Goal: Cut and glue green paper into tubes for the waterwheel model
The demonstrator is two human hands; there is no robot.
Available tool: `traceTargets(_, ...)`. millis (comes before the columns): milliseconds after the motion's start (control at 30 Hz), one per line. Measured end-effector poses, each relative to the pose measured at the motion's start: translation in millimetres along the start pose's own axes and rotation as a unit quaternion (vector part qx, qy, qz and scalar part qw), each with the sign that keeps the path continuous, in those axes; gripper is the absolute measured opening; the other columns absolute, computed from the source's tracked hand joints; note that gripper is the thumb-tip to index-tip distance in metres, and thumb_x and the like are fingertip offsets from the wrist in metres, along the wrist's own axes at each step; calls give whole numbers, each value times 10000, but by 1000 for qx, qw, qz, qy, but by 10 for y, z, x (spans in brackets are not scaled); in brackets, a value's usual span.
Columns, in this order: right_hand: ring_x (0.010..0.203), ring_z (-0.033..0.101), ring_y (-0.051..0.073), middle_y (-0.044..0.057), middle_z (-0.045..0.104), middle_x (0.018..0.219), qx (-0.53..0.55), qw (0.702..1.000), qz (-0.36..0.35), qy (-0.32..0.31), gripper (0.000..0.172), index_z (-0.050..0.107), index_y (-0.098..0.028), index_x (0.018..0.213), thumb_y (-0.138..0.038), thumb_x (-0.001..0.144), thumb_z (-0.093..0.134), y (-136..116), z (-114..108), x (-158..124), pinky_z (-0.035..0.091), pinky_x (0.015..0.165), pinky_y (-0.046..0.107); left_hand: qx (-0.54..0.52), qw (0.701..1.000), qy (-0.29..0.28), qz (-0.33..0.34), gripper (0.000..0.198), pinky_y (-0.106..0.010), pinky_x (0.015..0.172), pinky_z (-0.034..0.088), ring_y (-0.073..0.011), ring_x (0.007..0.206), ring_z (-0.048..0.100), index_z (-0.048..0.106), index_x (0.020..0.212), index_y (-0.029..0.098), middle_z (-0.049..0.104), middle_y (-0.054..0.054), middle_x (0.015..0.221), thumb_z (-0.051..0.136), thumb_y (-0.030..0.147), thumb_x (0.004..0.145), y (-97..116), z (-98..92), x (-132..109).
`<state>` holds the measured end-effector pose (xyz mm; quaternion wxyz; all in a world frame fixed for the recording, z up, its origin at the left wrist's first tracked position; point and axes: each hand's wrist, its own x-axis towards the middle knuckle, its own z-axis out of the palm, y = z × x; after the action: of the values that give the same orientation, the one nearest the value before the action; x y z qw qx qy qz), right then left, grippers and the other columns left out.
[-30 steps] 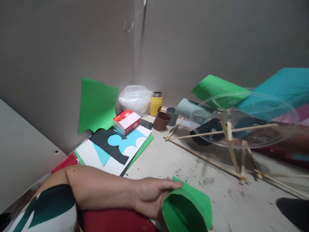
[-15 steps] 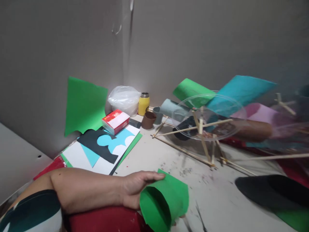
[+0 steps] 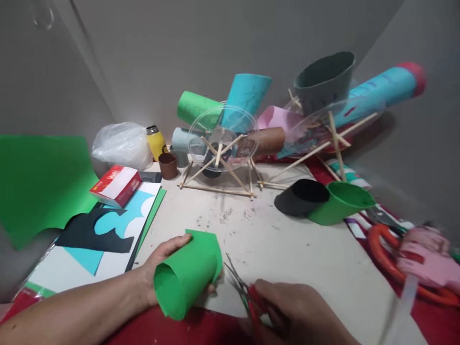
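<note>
My left hand point(image 3: 155, 261) is wrapped round a green paper tube point(image 3: 194, 272), its thumb on top and some fingertips showing underneath. The tube's near end gapes toward me, and its far edge is angular with a corner sticking up. In my right hand point(image 3: 300, 304) are red-handled scissors point(image 3: 247, 293), their slim blades slightly parted. The blade tips point up and left, close beside the tube's far end but apart from it. Behind my hands, small dark scraps point(image 3: 226, 215) are scattered on the pale board point(image 3: 316, 256).
A stick-framed wheel point(image 3: 218, 158) carrying coloured tubes stands at the back, with a second one point(image 3: 334, 129) to its right. Black point(image 3: 294, 203) and green tubes point(image 3: 332, 211) lie at right. Left are cut sheets point(image 3: 104, 232), a red-white box point(image 3: 117, 184) and a yellow bottle point(image 3: 155, 143).
The view has swung to the right. My right hand with the scissors has come into sight. The green tube remains in my left hand, turned slightly.
</note>
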<state>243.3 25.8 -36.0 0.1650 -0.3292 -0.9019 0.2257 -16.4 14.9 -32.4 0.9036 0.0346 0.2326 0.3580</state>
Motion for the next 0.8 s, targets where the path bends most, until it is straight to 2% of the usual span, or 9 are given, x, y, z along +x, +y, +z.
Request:
traceTargets(167, 426, 471, 107, -52, 578, 514, 14, 1000, 7, -3, 225, 493, -232, 631, -286, 818, 606, -56, -38, 61, 316, 443, 234, 34, 998, 45, -3, 610, -371, 861, 469, -275, 874, 689, 624, 1103, 32, 723, -184, 1025, 768, 488, 724, 10, -34, -35)
traceTargets(300, 446, 527, 120, -29, 632, 562, 19, 999, 24, -11, 135, 568, -226, 671, -259, 796, 605, -43, -13, 63, 315, 456, 239, 34, 997, 63, -1, 553, -374, 833, 493, -275, 829, 711, 639, 1069, 53, 745, -150, 968, 801, 443, 712, 22, -25, -65)
traceTargets(367, 456, 517, 119, -31, 623, 560, 31, 999, 41, -12, 176, 575, -226, 669, -308, 820, 613, -44, -3, 57, 308, 464, 237, 35, 997, 69, 5, 520, -368, 830, 506, -270, 829, 720, 649, 1053, 69, 754, -134, 963, 801, 437, 718, 22, -24, -70)
traceTargets(467, 447, 439, 104, -49, 543, 507, 51, 996, 68, -7, 304, 521, -223, 613, -392, 844, 622, -54, 0, 65, 276, 459, 234, 38, 996, 84, 6, 489, -356, 836, 517, -261, 848, 726, 656, 1038, 80, 759, -130, 968, 784, 448, 742, 14, -51, -73)
traceTargets(600, 437, 327, 90, -77, 386, 466, 106, 988, 112, 1, 386, 397, -222, 564, -402, 835, 606, -59, -9, 112, 233, 442, 232, 50, 991, 120, 12, 505, -364, 824, 524, -268, 831, 726, 663, 1043, 78, 758, -137, 944, 801, 453, 735, 6, -59, -91)
traceTargets(700, 442, 296, 94, -87, 309, 470, 186, 973, 139, 13, 404, 342, -237, 575, -422, 844, 581, -55, -32, 143, 233, 432, 233, 80, 984, 153, 40, 463, -336, 790, 522, -238, 789, 717, 676, 1032, 91, 756, -118, 914, 815, 425, 744, -9, 48, -103)
traceTargets(800, 459, 285, 98, -90, 297, 494, 260, 955, 139, 34, 406, 320, -249, 602, -433, 864, 569, -52, -57, 157, 250, 434, 233, 131, 971, 179, 91, 378, -288, 722, 510, -201, 725, 694, 694, 937, 99, 744, -95, 840, 829, 393, 741, -45, 214, -85)
